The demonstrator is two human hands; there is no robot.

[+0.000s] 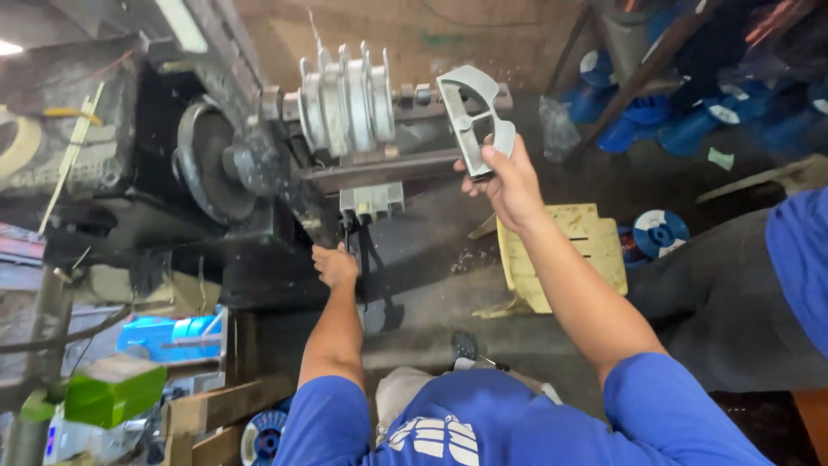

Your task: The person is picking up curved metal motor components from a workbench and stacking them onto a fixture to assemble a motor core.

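Right hand [509, 177] fingers grip grey casting [474, 116] (left hand [335, 266] grips lever [355, 246]).

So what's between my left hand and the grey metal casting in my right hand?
In the head view, between the left hand and the grey metal casting held by the right hand sits a small grey ribbed metal block on the machine.

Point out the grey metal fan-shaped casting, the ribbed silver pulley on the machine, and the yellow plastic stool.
grey metal fan-shaped casting [470, 108], head view, middle spoke.
ribbed silver pulley [347, 99], head view, centre ribs.
yellow plastic stool [595, 246], head view, seat top.
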